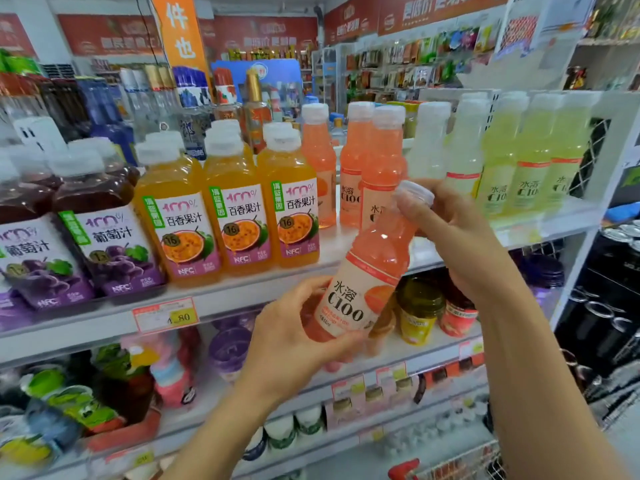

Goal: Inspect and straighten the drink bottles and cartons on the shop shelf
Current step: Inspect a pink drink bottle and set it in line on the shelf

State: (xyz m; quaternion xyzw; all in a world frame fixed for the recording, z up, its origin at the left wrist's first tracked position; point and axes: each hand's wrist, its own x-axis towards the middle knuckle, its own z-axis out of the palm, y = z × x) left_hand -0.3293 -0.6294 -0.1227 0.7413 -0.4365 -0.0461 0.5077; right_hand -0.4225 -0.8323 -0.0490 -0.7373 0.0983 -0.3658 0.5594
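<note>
The left hand (291, 337) is gripping the lower end of a clear plastic bottle of pink-orange drink with a white cap and a cream "C100" label (367, 271), with its fingers curling round the base from the left and the thumb lying under the label. The right hand (457, 237) is holding the top of the same bottle, its fingertips closing on the neck just under the cap. The bottle is hanging in the air in front of the white metal shelf (104, 327), off the board, and is tilting with its cap up to the right and its label facing the camera. Just behind it, upright pink-orange bottles of the same kind (353, 168) are standing on the shelf. To their left, orange passion-fruit juice bottles with white caps (239, 216) are standing in a row, and dark purple grape juice bottles (104, 237) are standing further left. To the right, pale yellow-green bottles (533, 161) are lining the shelf. A red and white price tag (165, 315) is sitting on the shelf's front edge. On the board below, a yellow jar with a dark green lid (417, 313) is standing beside a red jar (459, 317).
</note>
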